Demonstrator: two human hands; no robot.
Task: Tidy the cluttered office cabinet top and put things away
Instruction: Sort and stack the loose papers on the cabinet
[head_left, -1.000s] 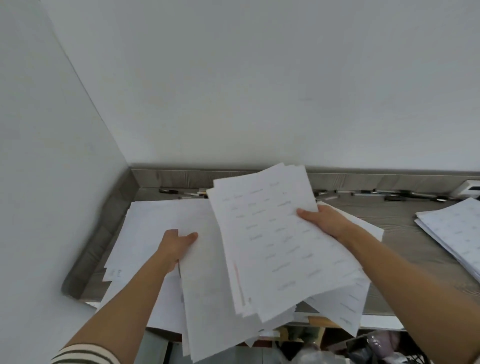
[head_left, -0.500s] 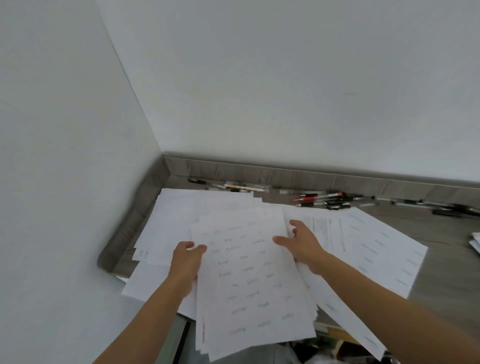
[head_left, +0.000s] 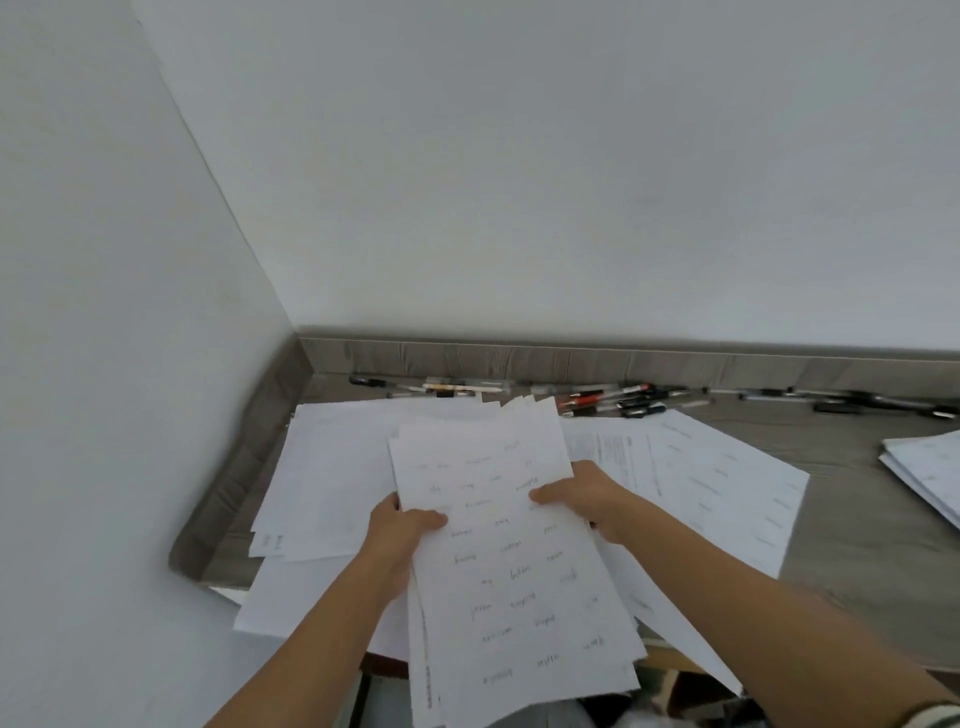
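I hold a stack of white printed sheets (head_left: 511, 566) in front of me, lifted above the grey wood-grain cabinet top (head_left: 857, 545). My left hand (head_left: 397, 530) grips the stack's left edge with the thumb on top. My right hand (head_left: 582, 493) grips its right edge, thumb on top as well. More loose white sheets (head_left: 332, 478) lie spread on the cabinet top under and to the left of the stack, and further printed sheets (head_left: 717, 483) lie to the right.
A row of pens (head_left: 613, 400) lies along the back ledge by the wall. Another paper pile (head_left: 930, 473) sits at the far right. White walls close off the left and back. Dark clutter shows below the cabinet's front edge.
The stack has been gathered into a neater, narrower bundle and lifted toward me. Both hands have moved closer together onto its edges.
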